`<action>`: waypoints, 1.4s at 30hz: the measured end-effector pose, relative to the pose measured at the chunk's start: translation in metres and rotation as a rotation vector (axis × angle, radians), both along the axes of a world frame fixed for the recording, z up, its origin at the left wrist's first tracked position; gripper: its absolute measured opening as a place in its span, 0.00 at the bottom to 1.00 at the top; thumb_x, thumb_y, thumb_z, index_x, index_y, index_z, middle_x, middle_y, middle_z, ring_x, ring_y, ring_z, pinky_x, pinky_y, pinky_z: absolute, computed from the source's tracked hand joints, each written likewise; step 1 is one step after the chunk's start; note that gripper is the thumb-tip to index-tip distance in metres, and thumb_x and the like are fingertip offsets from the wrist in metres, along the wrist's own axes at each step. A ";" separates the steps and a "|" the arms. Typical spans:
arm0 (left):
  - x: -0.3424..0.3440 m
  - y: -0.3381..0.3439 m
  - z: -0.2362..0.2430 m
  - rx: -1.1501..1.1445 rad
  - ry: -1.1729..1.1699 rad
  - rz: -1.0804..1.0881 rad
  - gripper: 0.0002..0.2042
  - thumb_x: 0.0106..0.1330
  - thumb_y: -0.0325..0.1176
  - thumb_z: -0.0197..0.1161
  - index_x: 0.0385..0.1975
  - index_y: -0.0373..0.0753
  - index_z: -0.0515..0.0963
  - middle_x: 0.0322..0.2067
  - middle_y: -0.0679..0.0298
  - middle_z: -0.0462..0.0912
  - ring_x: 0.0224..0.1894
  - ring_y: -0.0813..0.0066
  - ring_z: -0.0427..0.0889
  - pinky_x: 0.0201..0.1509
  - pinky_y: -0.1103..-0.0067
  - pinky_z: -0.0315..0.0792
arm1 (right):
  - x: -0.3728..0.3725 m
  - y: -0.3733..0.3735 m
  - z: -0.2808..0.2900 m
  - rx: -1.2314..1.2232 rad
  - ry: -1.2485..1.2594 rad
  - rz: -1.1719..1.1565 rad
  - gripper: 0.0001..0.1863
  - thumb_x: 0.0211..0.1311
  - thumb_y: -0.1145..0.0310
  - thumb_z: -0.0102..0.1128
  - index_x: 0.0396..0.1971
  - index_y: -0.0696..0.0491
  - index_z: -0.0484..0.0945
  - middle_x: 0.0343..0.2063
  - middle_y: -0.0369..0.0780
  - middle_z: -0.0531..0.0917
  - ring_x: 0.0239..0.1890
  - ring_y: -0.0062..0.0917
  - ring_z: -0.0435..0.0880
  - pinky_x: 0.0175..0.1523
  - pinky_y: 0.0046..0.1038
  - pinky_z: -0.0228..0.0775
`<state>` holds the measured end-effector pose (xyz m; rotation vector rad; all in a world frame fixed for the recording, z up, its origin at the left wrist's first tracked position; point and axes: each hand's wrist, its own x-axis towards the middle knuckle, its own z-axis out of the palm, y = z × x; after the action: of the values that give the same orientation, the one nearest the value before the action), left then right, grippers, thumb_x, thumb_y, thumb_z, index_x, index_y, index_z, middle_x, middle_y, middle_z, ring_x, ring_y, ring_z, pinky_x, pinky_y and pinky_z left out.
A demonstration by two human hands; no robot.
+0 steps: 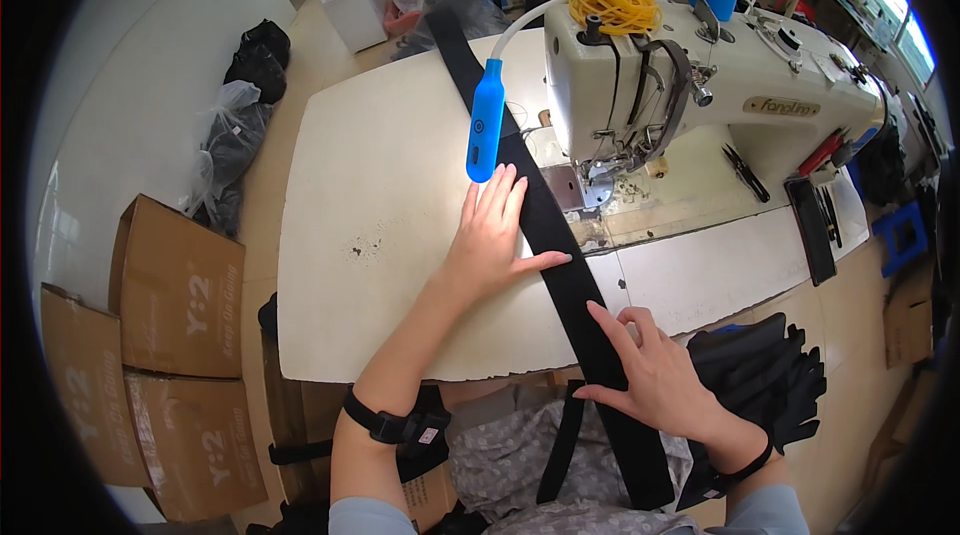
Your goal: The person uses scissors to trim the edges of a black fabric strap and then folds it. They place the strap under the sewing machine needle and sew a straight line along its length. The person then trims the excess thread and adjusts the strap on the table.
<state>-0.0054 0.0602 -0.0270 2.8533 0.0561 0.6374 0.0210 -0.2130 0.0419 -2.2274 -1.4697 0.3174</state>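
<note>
Pale floor (150, 85), cardboard boxes (180, 295), black bags (250, 85), bright windows (900, 15).

light: bright, even, daylight from windows (900, 20) upper right
shadows: soft, faint
focus: sharp centre
edges: heavy fisheye bend, black vignette

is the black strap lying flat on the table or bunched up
Flat. The black strap runs straight across the sewing table, with the left hand and right hand pressing it down.

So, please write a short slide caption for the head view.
Both hands, left hand and right hand, press a black strap flat beside a white sewing machine.
</note>
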 end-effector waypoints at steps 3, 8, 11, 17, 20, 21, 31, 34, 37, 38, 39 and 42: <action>-0.005 0.000 0.006 -0.027 -0.021 0.017 0.45 0.55 0.62 0.64 0.58 0.23 0.66 0.60 0.42 0.66 0.67 0.52 0.61 0.70 0.55 0.48 | -0.010 -0.010 -0.011 -0.044 0.148 -0.085 0.50 0.52 0.62 0.71 0.70 0.52 0.47 0.47 0.50 0.66 0.33 0.43 0.80 0.33 0.39 0.75; -0.011 0.018 0.023 0.061 0.182 0.040 0.28 0.63 0.44 0.63 0.60 0.34 0.68 0.55 0.53 0.72 0.64 0.56 0.65 0.69 0.63 0.52 | 0.011 -0.037 -0.018 0.080 0.647 -0.141 0.46 0.58 0.70 0.65 0.70 0.51 0.44 0.54 0.62 0.71 0.43 0.52 0.81 0.52 0.37 0.73; -0.008 0.020 0.037 0.028 0.166 -0.095 0.25 0.58 0.47 0.68 0.51 0.41 0.76 0.54 0.56 0.72 0.62 0.56 0.65 0.65 0.64 0.58 | 0.027 -0.047 0.002 0.058 0.574 -0.040 0.38 0.58 0.73 0.63 0.67 0.51 0.55 0.48 0.52 0.79 0.43 0.48 0.82 0.48 0.35 0.74; 0.001 -0.009 0.057 -0.424 0.450 -0.292 0.30 0.42 0.55 0.77 0.32 0.38 0.71 0.40 0.59 0.76 0.46 0.60 0.75 0.49 0.69 0.67 | 0.048 -0.071 0.039 0.055 0.254 -0.081 0.33 0.55 0.78 0.62 0.63 0.48 0.65 0.43 0.51 0.81 0.36 0.44 0.83 0.40 0.32 0.74; -0.015 -0.020 0.056 -0.307 0.273 -0.330 0.19 0.54 0.45 0.72 0.31 0.37 0.73 0.23 0.58 0.77 0.27 0.60 0.78 0.32 0.71 0.70 | 0.057 -0.083 0.049 0.021 0.265 -0.333 0.34 0.55 0.81 0.58 0.64 0.47 0.64 0.31 0.45 0.79 0.27 0.35 0.81 0.34 0.28 0.72; -0.023 -0.027 0.065 -0.257 0.269 -0.289 0.15 0.57 0.41 0.70 0.30 0.36 0.75 0.20 0.58 0.77 0.23 0.60 0.78 0.29 0.72 0.70 | 0.060 -0.086 0.050 0.045 0.238 -0.387 0.34 0.55 0.82 0.58 0.64 0.47 0.64 0.29 0.44 0.78 0.25 0.33 0.80 0.32 0.27 0.71; -0.117 -0.018 0.116 -0.372 0.116 0.167 0.05 0.58 0.25 0.67 0.30 0.32 0.80 0.22 0.56 0.82 0.20 0.70 0.80 0.25 0.80 0.70 | 0.067 -0.090 0.011 -0.155 0.773 0.230 0.19 0.59 0.64 0.67 0.47 0.55 0.78 0.30 0.38 0.83 0.28 0.21 0.80 0.35 0.22 0.72; -0.157 0.001 0.148 -0.443 0.156 0.243 0.05 0.57 0.24 0.67 0.30 0.31 0.80 0.19 0.57 0.81 0.19 0.77 0.78 0.25 0.82 0.68 | 0.030 -0.090 -0.054 -0.255 0.957 0.392 0.17 0.61 0.62 0.66 0.46 0.54 0.79 0.31 0.39 0.85 0.28 0.22 0.81 0.35 0.23 0.72; -0.206 0.021 0.176 -0.414 0.130 0.361 0.04 0.55 0.23 0.67 0.28 0.30 0.80 0.18 0.58 0.80 0.19 0.79 0.76 0.24 0.83 0.67 | 0.033 -0.078 -0.049 -0.429 0.832 0.491 0.18 0.61 0.60 0.66 0.45 0.55 0.79 0.28 0.39 0.85 0.29 0.22 0.82 0.34 0.23 0.72; -0.229 0.031 0.182 -0.433 0.101 0.453 0.04 0.55 0.22 0.67 0.28 0.30 0.79 0.19 0.59 0.80 0.20 0.80 0.77 0.26 0.84 0.67 | 0.037 -0.070 -0.030 -0.450 0.769 0.502 0.18 0.61 0.59 0.66 0.45 0.55 0.78 0.28 0.39 0.85 0.29 0.22 0.83 0.34 0.23 0.72; -0.255 0.038 0.189 -0.444 0.071 0.555 0.03 0.55 0.22 0.66 0.27 0.29 0.79 0.20 0.59 0.81 0.22 0.80 0.77 0.27 0.84 0.68 | 0.042 -0.060 -0.010 -0.232 0.885 0.447 0.21 0.63 0.63 0.64 0.51 0.57 0.73 0.27 0.38 0.85 0.28 0.21 0.83 0.34 0.21 0.73; -0.332 0.026 0.209 -0.591 -0.066 0.539 0.03 0.59 0.21 0.62 0.30 0.28 0.79 0.25 0.60 0.83 0.26 0.77 0.79 0.31 0.82 0.70 | 0.048 -0.017 0.054 0.012 0.954 0.512 0.30 0.64 0.73 0.61 0.63 0.58 0.60 0.28 0.38 0.85 0.28 0.19 0.85 0.35 0.20 0.77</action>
<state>-0.3373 0.0867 0.1822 2.2306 0.8679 0.6661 0.0687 -0.2301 0.0962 -1.2799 -1.3893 1.3007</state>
